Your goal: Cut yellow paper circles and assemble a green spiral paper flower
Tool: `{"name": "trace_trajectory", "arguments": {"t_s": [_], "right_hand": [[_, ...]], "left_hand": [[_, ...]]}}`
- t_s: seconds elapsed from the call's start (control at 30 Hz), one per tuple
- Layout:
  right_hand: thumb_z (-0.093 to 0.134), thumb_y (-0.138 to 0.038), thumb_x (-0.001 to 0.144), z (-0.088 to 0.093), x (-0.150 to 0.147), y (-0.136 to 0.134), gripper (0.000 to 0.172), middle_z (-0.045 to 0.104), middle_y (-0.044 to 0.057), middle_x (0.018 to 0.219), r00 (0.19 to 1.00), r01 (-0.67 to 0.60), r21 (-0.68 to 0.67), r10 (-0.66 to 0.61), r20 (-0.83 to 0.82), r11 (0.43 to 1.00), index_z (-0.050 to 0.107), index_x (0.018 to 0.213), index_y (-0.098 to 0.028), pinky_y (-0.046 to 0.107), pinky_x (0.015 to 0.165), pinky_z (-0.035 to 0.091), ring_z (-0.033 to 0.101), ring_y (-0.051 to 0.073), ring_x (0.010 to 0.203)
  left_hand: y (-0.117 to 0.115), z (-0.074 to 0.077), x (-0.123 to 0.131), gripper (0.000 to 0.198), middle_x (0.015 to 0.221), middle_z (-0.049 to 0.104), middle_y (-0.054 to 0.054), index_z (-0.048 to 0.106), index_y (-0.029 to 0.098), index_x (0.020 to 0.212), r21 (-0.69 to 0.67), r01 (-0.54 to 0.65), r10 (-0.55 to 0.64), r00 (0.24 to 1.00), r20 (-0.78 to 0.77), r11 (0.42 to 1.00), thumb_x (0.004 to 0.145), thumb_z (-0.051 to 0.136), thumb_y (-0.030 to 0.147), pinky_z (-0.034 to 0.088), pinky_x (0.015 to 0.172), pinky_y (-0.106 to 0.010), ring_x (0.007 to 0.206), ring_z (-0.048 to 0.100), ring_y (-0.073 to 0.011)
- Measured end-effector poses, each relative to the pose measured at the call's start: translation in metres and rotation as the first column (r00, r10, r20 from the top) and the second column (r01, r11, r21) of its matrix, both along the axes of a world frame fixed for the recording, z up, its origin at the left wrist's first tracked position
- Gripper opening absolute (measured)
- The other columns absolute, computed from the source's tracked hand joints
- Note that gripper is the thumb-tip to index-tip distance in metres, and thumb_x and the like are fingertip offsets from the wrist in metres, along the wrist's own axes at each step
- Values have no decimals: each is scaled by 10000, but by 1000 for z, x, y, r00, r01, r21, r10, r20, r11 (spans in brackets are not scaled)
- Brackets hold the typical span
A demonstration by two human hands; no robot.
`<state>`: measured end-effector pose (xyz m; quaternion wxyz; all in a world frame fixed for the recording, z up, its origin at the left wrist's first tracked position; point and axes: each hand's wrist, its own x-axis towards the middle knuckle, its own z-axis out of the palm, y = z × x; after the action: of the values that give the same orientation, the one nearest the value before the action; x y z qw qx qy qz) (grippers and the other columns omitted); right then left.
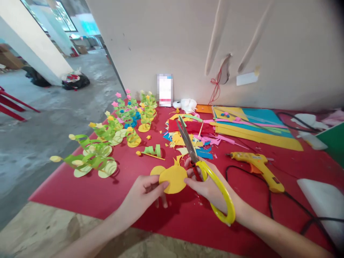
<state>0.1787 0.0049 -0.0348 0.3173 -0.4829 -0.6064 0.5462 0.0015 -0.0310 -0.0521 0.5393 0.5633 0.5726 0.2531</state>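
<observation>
A round yellow paper disc (173, 180) is pinched at its left edge by my left hand (150, 190). My right hand (208, 184) touches the disc's right edge with its fingertips and also holds scissors (219, 193) with yellow handles, blades pointing up and away. Another yellow round piece (157, 171) shows partly behind the disc. Just beyond them lie a curled green paper strip (153, 150) and a thin yellow stick (154, 154) with a yellow end.
Paper scraps (185, 138) lie mid-table, with finished paper curls (99, 150) at the left. Coloured sheets (258, 125) and a yellow glue gun (259, 166) with a black cord are at the right. A phone (165, 89) stands against the grey panel.
</observation>
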Motion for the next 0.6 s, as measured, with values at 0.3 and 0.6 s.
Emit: {"name": "trace_trajectory", "arguments": {"t_s": [0.3, 0.6], "right_hand": [[571, -257, 690, -1, 33, 15, 165, 598, 59, 687, 903, -204, 165, 121, 413, 965, 558, 833, -174, 355, 599, 426, 571, 232, 624], [433, -108, 729, 8, 68, 6, 324, 633, 74, 975, 541, -565, 40, 333, 772, 824, 552, 1005, -228, 351, 706, 457, 596, 256, 883]], "left_hand": [[7, -18, -31, 251, 574, 579, 8, 507, 151, 802, 28, 25, -16, 963, -270, 999, 827, 398, 376, 405, 430, -217, 439, 583, -143], [17, -9, -55, 304, 626, 590, -54, 577, 191, 917, 283, 149, 108, 683, -723, 947, 830, 380, 405, 385, 548, -288, 638, 583, -236]]}}
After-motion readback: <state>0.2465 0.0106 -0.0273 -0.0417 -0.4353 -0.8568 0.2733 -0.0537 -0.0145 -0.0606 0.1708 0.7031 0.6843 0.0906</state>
